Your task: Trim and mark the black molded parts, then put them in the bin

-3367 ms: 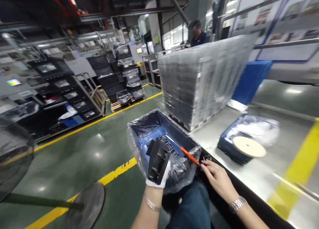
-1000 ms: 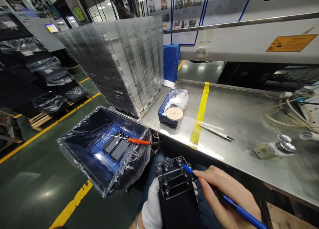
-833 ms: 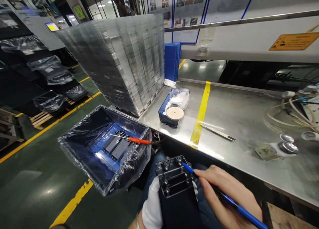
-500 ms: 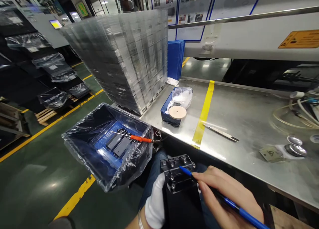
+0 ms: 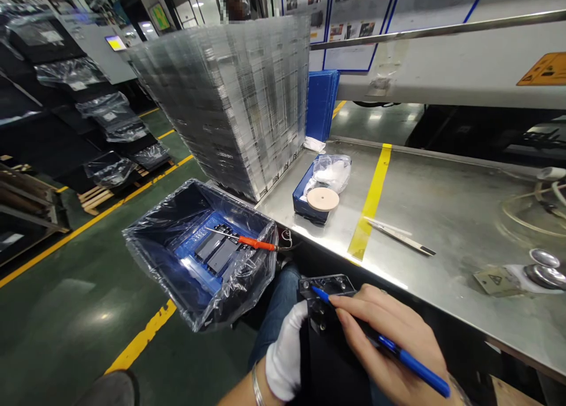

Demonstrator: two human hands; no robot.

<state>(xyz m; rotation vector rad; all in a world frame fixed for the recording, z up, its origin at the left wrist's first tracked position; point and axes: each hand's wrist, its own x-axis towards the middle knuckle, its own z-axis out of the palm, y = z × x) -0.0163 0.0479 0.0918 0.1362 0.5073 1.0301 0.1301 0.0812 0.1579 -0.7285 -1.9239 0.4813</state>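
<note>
My left hand (image 5: 286, 353), in a white glove, is closed round the side of a black plastic part (image 5: 329, 359) above my lap. The part's upper end has a raised rim and several round bosses. Bare, my right hand (image 5: 393, 329) pinches a blue pen-like tool (image 5: 413, 365) in a writing grip. Its blue tip lies over the upper left of the bossed end; whether it touches I cannot tell. My right hand hides the part's right side.
Left of my knees is a plastic-lined blue crate (image 5: 154, 276) with dark parts and an orange-handled screwdriver (image 5: 256, 243). On the metal bench (image 5: 442, 200) stand a tall stack of clear trays (image 5: 239, 99), a small blue box (image 5: 303, 204) with a beige disc, and tweezers (image 5: 400, 236).
The blue tip has shifted leftward over the bossed end, and my right hand now covers more of the part. My view has turned slightly left.
</note>
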